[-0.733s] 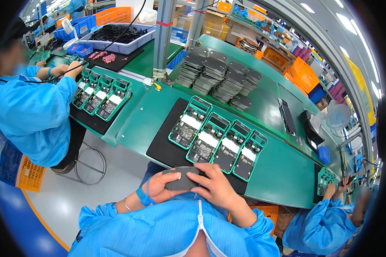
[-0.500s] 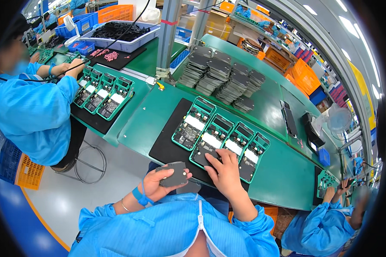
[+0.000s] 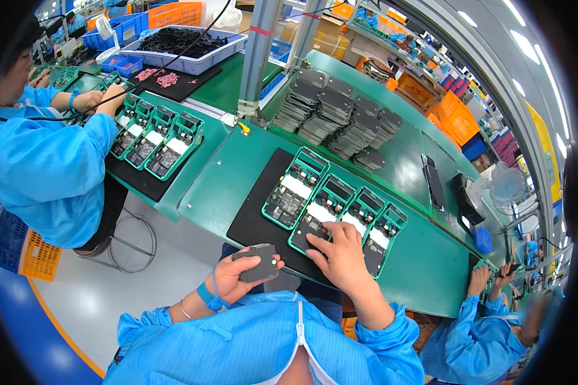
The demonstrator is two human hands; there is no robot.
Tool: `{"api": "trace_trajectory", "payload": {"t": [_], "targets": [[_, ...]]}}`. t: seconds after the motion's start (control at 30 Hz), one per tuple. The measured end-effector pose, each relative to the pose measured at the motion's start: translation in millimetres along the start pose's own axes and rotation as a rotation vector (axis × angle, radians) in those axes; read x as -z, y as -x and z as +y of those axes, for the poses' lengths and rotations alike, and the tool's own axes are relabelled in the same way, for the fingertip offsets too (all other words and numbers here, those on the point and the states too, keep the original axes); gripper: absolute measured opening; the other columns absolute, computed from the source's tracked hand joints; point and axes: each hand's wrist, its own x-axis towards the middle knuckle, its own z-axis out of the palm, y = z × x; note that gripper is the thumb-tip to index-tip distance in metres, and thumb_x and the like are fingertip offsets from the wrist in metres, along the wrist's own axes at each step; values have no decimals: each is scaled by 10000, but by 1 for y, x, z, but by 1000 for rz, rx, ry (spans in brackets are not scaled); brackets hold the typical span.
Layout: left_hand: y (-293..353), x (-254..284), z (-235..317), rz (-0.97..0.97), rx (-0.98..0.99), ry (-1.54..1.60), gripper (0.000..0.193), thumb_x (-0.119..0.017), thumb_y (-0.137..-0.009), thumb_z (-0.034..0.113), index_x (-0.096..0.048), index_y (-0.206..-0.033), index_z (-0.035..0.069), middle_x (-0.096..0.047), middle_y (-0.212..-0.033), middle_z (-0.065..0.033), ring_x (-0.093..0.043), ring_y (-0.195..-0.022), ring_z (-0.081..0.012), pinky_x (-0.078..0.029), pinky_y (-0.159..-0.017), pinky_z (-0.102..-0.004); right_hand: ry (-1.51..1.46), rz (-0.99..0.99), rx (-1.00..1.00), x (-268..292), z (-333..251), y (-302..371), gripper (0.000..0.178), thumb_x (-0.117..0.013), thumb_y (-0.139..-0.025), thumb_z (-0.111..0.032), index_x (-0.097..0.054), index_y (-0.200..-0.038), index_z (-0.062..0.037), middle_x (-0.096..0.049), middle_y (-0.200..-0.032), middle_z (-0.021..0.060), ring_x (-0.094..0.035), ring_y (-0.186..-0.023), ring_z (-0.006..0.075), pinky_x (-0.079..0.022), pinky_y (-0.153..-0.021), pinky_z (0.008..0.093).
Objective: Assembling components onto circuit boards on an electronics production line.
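Observation:
My left hand [image 3: 232, 282] grips a small stack of dark grey plates [image 3: 261, 264], thumb on top, in front of the bench edge. My right hand [image 3: 344, 262] lies with fingers spread over the second green housing in a row, its fingertips touching a dark plate [image 3: 302, 236] at the near end. The first green housing [image 3: 295, 187], left of it, shows a white label and a bare circuit board. Rightmost, the fourth green housing [image 3: 379, 239] has a dark plate at its near end. My hand covers part of the third green housing [image 3: 359, 208].
A black mat [image 3: 253, 215] lies under the housings. Behind stand stacks of dark plates [image 3: 334, 106] and a metal post [image 3: 255, 58]. At left a co-worker in blue [image 3: 48, 173] handles similar housings; another co-worker [image 3: 475, 340] sits at right.
The view has shifted slightly, so the bench and housings sit a little farther right. My right hand stays on the second housing; my left still holds the plates.

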Motion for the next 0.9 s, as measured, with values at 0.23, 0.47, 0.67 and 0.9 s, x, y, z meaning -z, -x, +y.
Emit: {"api": "trace_trajectory", "payload": {"t": [0.23, 0.47, 0.67, 0.9], "targets": [[-2, 1, 1, -20, 21, -1, 410, -553, -864, 70, -442, -1248, -24, -534, -1184, -212, -518, -1148, -346, -425, -982, -435, -55, -133, -329, -26, -18, -41, 226, -687, -761, -282, -643, -673, -79, -605, -656, 65, -535, -764, 278, -382, -705, 413], [-4, 5, 0, -52, 26, 13, 406, -545, -861, 66, -450, -1244, -27, -543, -1170, -204, -528, -1133, -334, -422, -979, -425, -375, -189, -612, -37, -14, -43, 236, -659, -757, -268, -604, -608, -94, -611, -628, 68, -531, -770, 289, -355, -729, 421], [-3, 3, 2, -31, 26, -16, 416, -550, -858, 72, -448, -1248, -30, -543, -1171, -201, -534, -1122, -328, -424, -979, -427, -135, -172, -438, -30, -22, -44, 185, -656, -774, -253, -639, -683, -93, -619, -687, 57, -518, -793, 282, -357, -729, 414], [0, 5, 8, -74, 55, 74, 422, -511, -866, 86, -429, -1257, -49, -511, -1216, -233, -493, -1171, -369, -395, -1009, -467, 5, -15, -99, -20, -25, 11, 407, -680, -754, -211, -606, -1131, -78, -530, -1206, 108, -482, -1097, 298, -351, -937, 455]]}}
